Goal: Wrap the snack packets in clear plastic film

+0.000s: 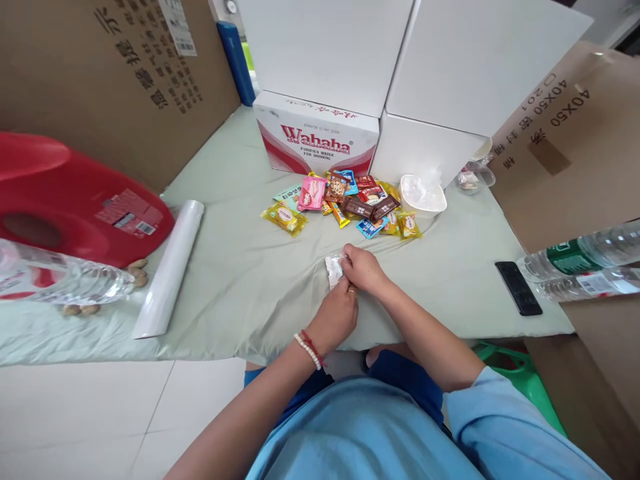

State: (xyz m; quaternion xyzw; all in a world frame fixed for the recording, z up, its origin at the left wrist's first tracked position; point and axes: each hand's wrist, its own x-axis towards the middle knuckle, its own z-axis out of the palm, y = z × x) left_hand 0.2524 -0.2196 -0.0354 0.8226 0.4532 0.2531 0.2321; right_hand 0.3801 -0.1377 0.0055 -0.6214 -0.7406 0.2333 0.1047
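A small silvery-white snack packet is pinched between my two hands above the cloth, near the table's front edge. My left hand, with bracelets at its wrist, closes on the packet's lower end. From the right, my right hand grips its upper right side with fingers closed. Part of the packet is hidden behind the fingers. Beyond the hands lies a pile of wrapped snacks, among them a pink packet, a dark brown packet and a yellow packet.
A white plastic tub stands right of the pile, before a Wahaha carton and white boxes. On the left are a white roll and a red jug. A black phone and water bottles lie right.
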